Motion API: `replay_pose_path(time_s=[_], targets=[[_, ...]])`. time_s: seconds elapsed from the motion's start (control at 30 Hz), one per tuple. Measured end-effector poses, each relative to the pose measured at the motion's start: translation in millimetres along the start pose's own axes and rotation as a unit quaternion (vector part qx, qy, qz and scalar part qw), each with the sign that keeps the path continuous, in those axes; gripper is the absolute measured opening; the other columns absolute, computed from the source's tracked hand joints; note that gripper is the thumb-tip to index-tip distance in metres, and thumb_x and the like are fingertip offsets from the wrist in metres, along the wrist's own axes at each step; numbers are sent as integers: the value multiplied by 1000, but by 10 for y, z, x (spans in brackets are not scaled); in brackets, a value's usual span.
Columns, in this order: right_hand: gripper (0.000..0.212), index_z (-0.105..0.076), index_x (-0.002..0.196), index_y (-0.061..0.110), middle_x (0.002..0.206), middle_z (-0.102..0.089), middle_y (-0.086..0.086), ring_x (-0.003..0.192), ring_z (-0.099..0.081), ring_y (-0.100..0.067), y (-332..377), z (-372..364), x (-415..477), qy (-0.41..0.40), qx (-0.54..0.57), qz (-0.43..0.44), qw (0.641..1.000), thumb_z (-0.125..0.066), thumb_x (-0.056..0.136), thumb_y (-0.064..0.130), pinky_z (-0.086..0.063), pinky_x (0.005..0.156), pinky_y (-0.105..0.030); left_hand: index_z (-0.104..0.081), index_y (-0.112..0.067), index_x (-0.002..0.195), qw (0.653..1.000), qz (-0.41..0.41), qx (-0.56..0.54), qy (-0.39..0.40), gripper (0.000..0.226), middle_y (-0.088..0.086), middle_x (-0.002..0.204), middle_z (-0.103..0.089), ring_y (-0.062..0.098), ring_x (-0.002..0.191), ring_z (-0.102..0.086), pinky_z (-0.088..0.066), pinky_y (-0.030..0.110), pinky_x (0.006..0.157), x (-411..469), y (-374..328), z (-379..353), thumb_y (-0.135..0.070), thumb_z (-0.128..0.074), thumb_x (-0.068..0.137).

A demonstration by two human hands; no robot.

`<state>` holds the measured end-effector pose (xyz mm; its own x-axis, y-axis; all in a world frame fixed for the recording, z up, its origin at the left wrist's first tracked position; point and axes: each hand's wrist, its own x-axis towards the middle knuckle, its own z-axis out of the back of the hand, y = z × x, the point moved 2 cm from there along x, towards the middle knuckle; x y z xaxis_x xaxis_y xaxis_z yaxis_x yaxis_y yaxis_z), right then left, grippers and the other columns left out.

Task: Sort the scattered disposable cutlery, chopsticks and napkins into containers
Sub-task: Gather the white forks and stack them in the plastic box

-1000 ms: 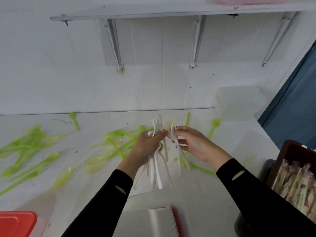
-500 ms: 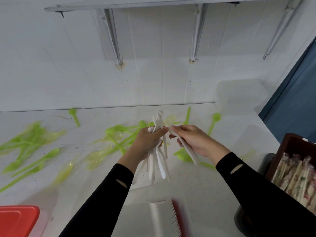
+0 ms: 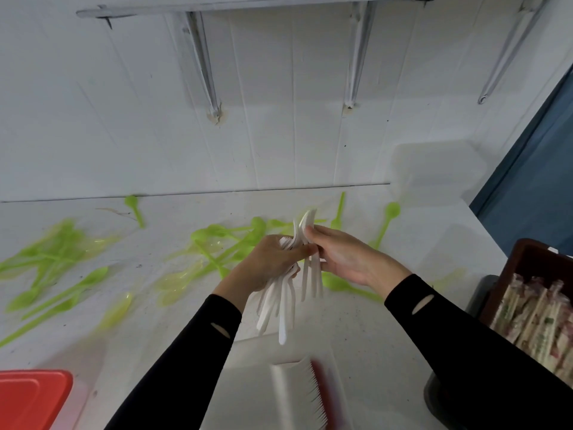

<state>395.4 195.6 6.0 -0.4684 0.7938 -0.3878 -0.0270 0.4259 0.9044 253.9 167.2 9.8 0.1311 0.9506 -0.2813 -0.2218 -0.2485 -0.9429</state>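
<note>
My left hand (image 3: 269, 262) grips a bunch of white plastic forks (image 3: 280, 305) held upright above the white table (image 3: 356, 330), handles hanging down. My right hand (image 3: 344, 256) pinches a couple of white forks (image 3: 311, 274) and presses them against the right side of that bunch. Several green plastic spoons (image 3: 217, 240) lie scattered on the table behind the hands, with another heap of green spoons (image 3: 52, 259) at the left. A stack of white forks (image 3: 297, 395) sits in a container at the bottom middle.
A red lid (image 3: 31, 398) lies at the bottom left corner. A brown box (image 3: 527, 259) with wrapped chopsticks (image 3: 533, 315) stands at the right edge. A white wall with shelf brackets (image 3: 204, 66) rises behind the table. A blue surface (image 3: 533, 187) is at the right.
My right hand has brought its forks in against the bunch in my left hand; the two hands now touch. The view has dropped slightly.
</note>
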Motion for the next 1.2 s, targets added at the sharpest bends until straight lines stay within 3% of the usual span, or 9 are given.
replay_pose_path(time_s=[0.23, 0.4, 0.5, 0.57, 0.67, 0.77, 0.9, 1.1, 1.2], targets=[[28, -64, 106, 3, 96, -70, -11, 83, -67, -19, 75, 77, 6, -68, 61, 20, 996, -51, 102, 28, -54, 88, -36, -74, -8, 92, 996, -44, -66, -37, 20, 3, 66, -62, 14, 52, -47, -42, 26, 54, 47, 5, 25, -26, -77, 84], [39, -44, 129, 4, 113, -71, -18, 103, -69, -35, 128, 105, -36, -50, 145, 2, 988, -41, 105, 35, -54, 90, -49, -69, -12, 98, 952, -82, -54, -289, 21, -2, 79, -68, 13, 63, -61, -52, 26, 62, 138, 39, 219, -24, -78, 83], [44, -47, 133, 7, 113, -71, -12, 100, -70, -30, 124, 0, -93, 13, 118, -46, 992, -43, 103, 39, -56, 87, -45, -62, -15, 97, 911, -156, 9, -381, 17, -9, 97, -67, 3, 74, -61, -44, 9, 63, 94, -9, 287, -24, -73, 87], [41, -53, 129, 8, 105, -70, -6, 88, -69, -22, 124, -92, -154, 70, 64, -70, 993, -48, 101, 38, -55, 82, -35, -59, -16, 95, 902, -181, 28, -391, 17, -15, 97, -64, 2, 76, -59, -41, 7, 62, 78, -14, 276, -24, -72, 88], [36, -56, 126, 6, 116, -68, -12, 100, -68, -31, 75, -186, -189, 139, 1, -64, 988, -54, 99, 31, -51, 97, -45, -60, -17, 98, 910, -175, 19, -376, 17, -16, 95, -64, -6, 75, -59, -41, 6, 65, 82, -15, 244, -24, -71, 88], [25, -58, 114, 7, 101, -70, -11, 76, -68, -25, 49, -218, -182, 109, 13, -51, 993, -53, 100, 27, -56, 77, -40, -61, -19, 97, 912, -159, -3, -377, 15, -13, 90, -65, -8, 72, -60, -45, 9, 67, 108, -8, 255, -26, -71, 88], [21, -55, 112, 14, 79, -59, -3, 52, -41, -13, 65, -149, -132, 81, -2, -46, 996, -48, 103, 31, -36, 46, -22, -58, -6, 91, 903, -144, 9, -404, 24, 2, 75, -62, -4, 50, -56, -40, 12, 53, 102, 2, 296, -25, -72, 87], [25, -57, 114, 12, 62, -51, 3, 41, -30, -8, 9, -7, -69, 2, -75, -115, 991, -42, 99, 26, -22, 37, -19, -52, -11, 84, 899, -150, 88, -403, 26, -5, 67, -53, 4, 53, -48, -37, 10, 51, 61, 13, 299, -26, -73, 86], [34, -61, 109, 7, 60, -48, 2, 41, -29, -9, 26, 64, -48, -29, -31, -102, 994, -34, 93, 20, -22, 36, -19, -59, -8, 83, 908, -116, 53, -399, 28, -1, 68, -59, 13, 56, -50, -44, 23, 56, 84, 22, 333, -31, -75, 83]])
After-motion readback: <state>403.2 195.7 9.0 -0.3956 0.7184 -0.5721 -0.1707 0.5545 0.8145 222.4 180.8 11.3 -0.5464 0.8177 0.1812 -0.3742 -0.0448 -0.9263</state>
